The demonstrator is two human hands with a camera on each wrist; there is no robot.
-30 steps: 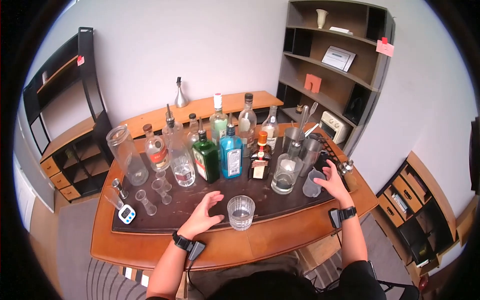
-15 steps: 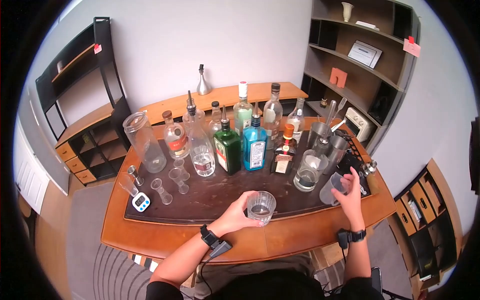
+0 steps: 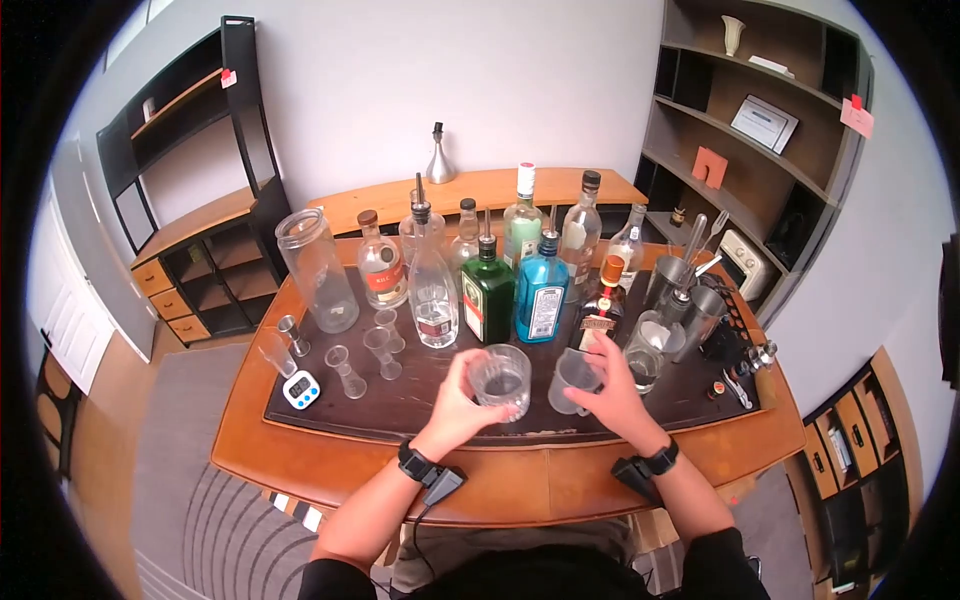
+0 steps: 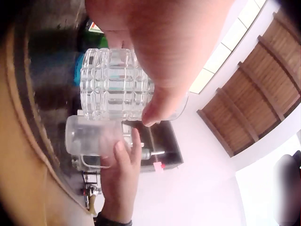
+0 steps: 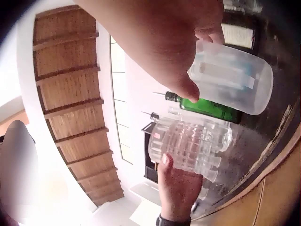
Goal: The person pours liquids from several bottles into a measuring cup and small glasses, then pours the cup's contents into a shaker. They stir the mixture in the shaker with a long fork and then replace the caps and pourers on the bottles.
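Note:
My left hand (image 3: pixel 450 408) grips a clear tumbler (image 3: pixel 501 382) from its left side. In the left wrist view the tumbler (image 4: pixel 113 84) shows a grid of cut squares, with the thumb (image 4: pixel 157 106) lying along it. To its right, my right hand (image 3: pixel 620 400) holds a translucent plastic cup (image 3: pixel 570 382) near its top. A loop handle on this cup (image 4: pixel 77 136) shows in the left wrist view. Tumbler and cup are side by side, upright, over the front middle of the dark desk mat (image 3: pixel 480 425).
Behind stand several bottles, including a green one (image 3: pixel 487 300), a blue one (image 3: pixel 542 300) and an orange-capped one (image 3: pixel 602 310). Hourglass-shaped jiggers (image 3: pixel 346 372) and a timer (image 3: pixel 300 390) lie left. At right are a mixing glass (image 3: pixel 650 360) and metal shaker tins (image 3: pixel 702 325).
My left hand reached the tumbler, took hold of it and moved it slightly. My right hand took the plastic cup from the right side and brought it left, beside the tumbler. The head view shifted.

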